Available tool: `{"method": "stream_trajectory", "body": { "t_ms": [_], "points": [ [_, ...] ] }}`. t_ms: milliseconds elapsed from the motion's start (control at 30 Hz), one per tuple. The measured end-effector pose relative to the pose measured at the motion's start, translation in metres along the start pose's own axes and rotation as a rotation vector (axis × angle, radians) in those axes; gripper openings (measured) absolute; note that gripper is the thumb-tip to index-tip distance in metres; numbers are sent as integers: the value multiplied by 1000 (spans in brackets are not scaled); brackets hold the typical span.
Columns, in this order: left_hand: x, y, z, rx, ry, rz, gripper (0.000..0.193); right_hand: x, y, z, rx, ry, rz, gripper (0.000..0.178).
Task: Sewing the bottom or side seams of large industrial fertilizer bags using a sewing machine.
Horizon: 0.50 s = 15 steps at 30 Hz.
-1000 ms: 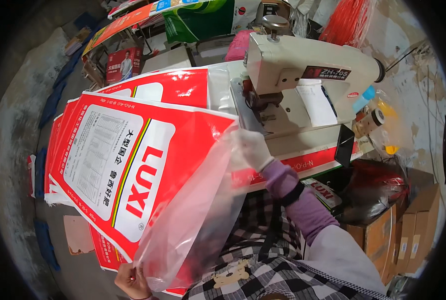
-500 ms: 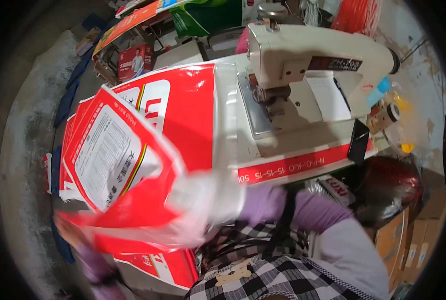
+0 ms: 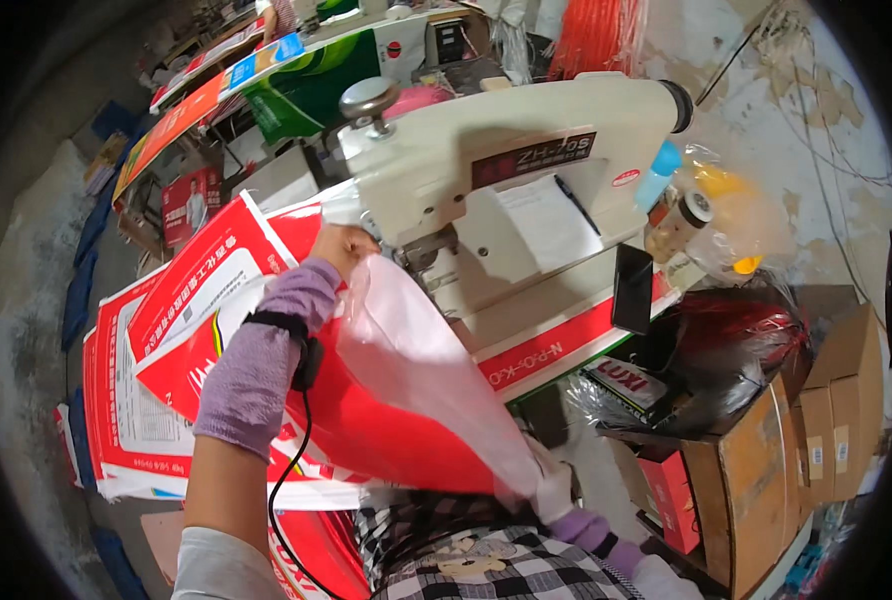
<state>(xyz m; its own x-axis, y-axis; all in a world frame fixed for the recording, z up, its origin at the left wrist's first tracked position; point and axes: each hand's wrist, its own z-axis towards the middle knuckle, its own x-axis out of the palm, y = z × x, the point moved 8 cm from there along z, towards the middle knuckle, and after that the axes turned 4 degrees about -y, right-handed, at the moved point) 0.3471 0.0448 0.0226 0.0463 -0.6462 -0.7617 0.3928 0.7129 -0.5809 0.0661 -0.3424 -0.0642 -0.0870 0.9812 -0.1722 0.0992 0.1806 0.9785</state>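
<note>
A red and white woven plastic sack [image 3: 416, 400] stretches from the sewing machine's needle area down to my waist, its pale inner side partly turned up. My left hand [image 3: 346, 248] is closed on the sack's far edge, close beside the presser foot of the cream sewing machine [image 3: 526, 130]. Low at the right, my white-gloved right hand [image 3: 551, 482] grips the sack's near end by my apron; its fingers are only partly visible. Under and left of my left arm lie more printed sacks [image 3: 136, 400] in an overlapping pile.
A black phone [image 3: 632, 290] rests at the machine bed's right edge. Paper with a pen [image 3: 577, 204] lies under the machine arm. Beyond are a blue-capped bottle [image 3: 658, 175] and a jar [image 3: 680, 225]. Cardboard boxes [image 3: 756, 490] stand at the right. A person [image 3: 278, 15] is far back.
My left hand has moved up and right from the lower left to the machine, bringing the sack along. My right hand has drawn down and right toward my body. The view has shifted rightward.
</note>
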Motion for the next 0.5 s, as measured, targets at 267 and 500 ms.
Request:
{"method": "stream_trajectory", "body": {
  "t_ms": [267,500],
  "points": [
    [19,-30,1,163,-227,59,35,0,-43,8,-376,267,-532,52],
    [26,20,-1,-158,-129,-154,34,-3,-24,14,-146,216,-422,33]
  ]
}}
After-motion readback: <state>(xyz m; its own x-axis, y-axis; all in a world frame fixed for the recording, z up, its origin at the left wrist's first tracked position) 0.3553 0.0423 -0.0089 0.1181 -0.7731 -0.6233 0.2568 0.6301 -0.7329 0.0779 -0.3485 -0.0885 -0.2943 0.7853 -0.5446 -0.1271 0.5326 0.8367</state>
